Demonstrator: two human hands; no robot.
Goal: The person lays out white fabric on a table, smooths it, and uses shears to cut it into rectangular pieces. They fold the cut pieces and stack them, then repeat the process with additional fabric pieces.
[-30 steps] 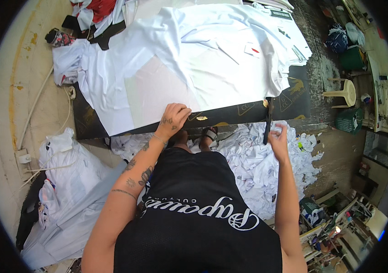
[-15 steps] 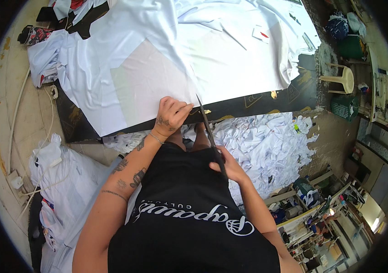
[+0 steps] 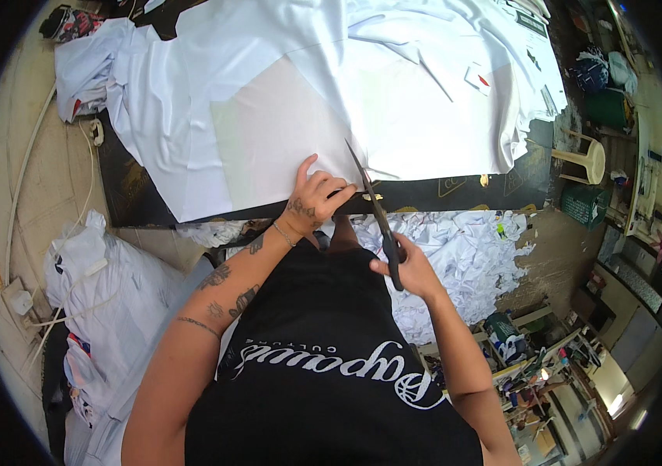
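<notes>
— At the near edge of the dark cutting table (image 3: 455, 190), what is seen?

— A large white fabric (image 3: 284, 101) is spread across the tabletop; a paler rectangular pattern piece (image 3: 269, 140) is laid on it, and its far corners are lost among the folds; the left hand (image 3: 317, 200) is pressed down at the cloth's near edge, fingers spread apart and flat, clamped on nothing.

— And the right hand?

— The right hand (image 3: 409, 268) is closed around the handles of long dark scissors (image 3: 374, 210); the handles are hidden inside the grip; the blades are pointed away from the body, the tip resting on the white fabric just beside the left hand; whether the blades are parted or shut cannot be told, since they are seen edge-on as one thin line.

— What is found below the table?

— A heap of white fabric scraps (image 3: 463, 256) is piled on the floor beneath the table edge; part of it is covered by the person's black shirt (image 3: 323, 373) and forearms; full white sacks (image 3: 106, 295) are stacked to the left, their lower ends cut off by the dark rim of the view.

— Anything further out?

— A pale plastic stool (image 3: 583, 159) and a green basket (image 3: 583, 206) are placed to the right of the table; beyond them cluttered shelves are bent and blurred, so their contents cannot be made out; the table's far side is cut off at the top.
</notes>
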